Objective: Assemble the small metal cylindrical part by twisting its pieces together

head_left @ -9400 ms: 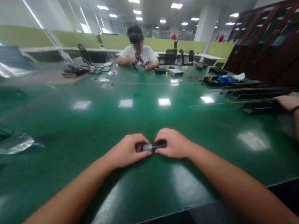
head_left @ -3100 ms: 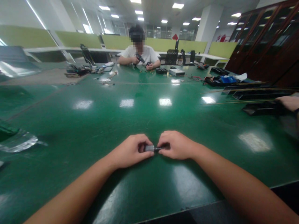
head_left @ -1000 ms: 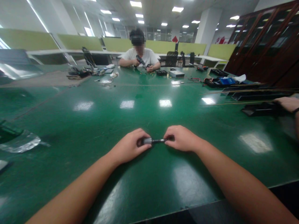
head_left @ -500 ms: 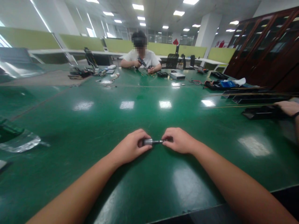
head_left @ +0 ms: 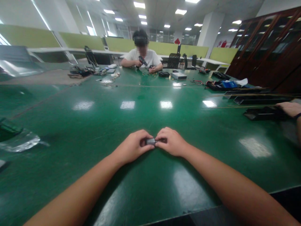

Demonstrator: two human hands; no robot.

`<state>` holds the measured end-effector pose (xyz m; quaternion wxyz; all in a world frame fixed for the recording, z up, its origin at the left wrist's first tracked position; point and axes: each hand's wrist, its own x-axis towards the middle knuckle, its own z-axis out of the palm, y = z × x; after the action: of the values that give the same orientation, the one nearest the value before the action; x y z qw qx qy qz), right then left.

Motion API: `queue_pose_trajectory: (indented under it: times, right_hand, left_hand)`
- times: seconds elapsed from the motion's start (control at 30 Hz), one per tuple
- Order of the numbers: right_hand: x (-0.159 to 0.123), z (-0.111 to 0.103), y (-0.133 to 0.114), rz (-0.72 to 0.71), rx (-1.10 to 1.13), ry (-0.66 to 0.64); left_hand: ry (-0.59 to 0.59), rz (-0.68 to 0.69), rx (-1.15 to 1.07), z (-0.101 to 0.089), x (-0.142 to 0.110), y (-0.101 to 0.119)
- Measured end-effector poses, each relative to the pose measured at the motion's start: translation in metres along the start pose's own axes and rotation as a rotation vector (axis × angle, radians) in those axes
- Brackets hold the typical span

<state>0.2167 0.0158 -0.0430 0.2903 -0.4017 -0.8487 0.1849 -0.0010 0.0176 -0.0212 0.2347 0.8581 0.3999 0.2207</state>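
Observation:
My left hand [head_left: 133, 147] is closed round a small silver metal cylinder [head_left: 150, 141], thumb and fingers on its sides, just above or on the green table. Out of the cylinder's right end comes a thin metal rod [head_left: 156, 141], mostly covered by fingers. My right hand [head_left: 173, 142] pinches that rod between thumb and fingertips, close against the cylinder. The rod's far end is hidden in my right hand. The cylinder lies level, pointing from left to right.
Across the green table [head_left: 141, 119] a person [head_left: 142, 58] holds a dark power tool [head_left: 142, 61]. Another person's hand [head_left: 290, 109] rests on a black channel piece [head_left: 263, 113] at right. Clear plastic [head_left: 21, 142] lies at left; an open tool case [head_left: 225, 84] stands far right.
My right hand has slid left along the rod, up to the cylinder, so less of the rod shows. My left hand has kept its grip and barely moved.

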Motion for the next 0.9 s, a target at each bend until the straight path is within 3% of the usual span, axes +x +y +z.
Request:
queue_pose_trajectory:
  times: [0.3,0.47,0.9]
  right_hand:
    - [-0.007,-0.014,0.0,-0.031,0.026,-0.043]
    - [-0.006,-0.01,0.001,-0.03,0.032,-0.028]
    - [-0.004,-0.007,0.0,-0.034,0.014,-0.022]
  left_hand:
    - [0.035,-0.025,-0.015,0.001,-0.003,-0.002]
    - [0.01,-0.106,-0.068,0.001,-0.005,0.001]
    - [-0.008,-0.09,-0.077,0.0,-0.003,0.002]
